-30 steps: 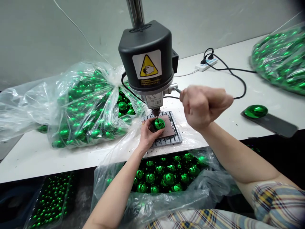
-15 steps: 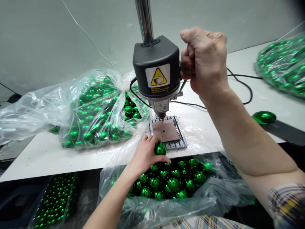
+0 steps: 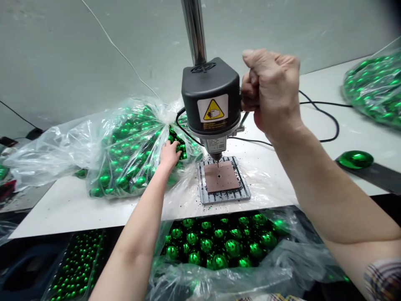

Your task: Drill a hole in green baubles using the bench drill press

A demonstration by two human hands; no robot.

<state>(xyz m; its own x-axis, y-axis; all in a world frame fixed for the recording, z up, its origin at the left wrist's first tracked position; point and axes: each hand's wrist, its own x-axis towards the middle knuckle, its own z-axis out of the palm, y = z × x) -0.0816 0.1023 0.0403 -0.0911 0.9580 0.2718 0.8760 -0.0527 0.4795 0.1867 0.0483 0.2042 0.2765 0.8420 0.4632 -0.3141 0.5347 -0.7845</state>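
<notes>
The left hand (image 3: 170, 154) is partly open, with fingers parted and thumb set apart, and is positioned at the opening of the tied plastic bag (image 3: 59, 146); whether the fingertips contact or grip a ball cannot be determined. The right hand (image 3: 274, 92) is closed in a fist around the upper end of the lever (image 3: 245, 118), beside the black housing of the drill press (image 3: 213, 90). The green balls (image 3: 183, 147) visible in the bag opening lie directly at the fingers of the left hand, to the left of the drill press. The drill bit (image 3: 218, 164) points down above the brown pad (image 3: 219, 184), which has one dark hole and rests on the grooved base plate (image 3: 202, 196); dark chips are scattered on both. The tied plastic bag is filled with shiny green balls and rests on the white table (image 3: 69, 209). Below the table's front edge, an open plastic bag (image 3: 238, 276) holds loose balls of the same colour. At lower left, a clear-walled container (image 3: 95, 267) holds many green pieces that appear smaller. At far right, another clear bag (image 3: 388, 83) contains green balls. A single green ornament (image 3: 356, 159) lies at the end of a dark flat object (image 3: 385, 177).
</notes>
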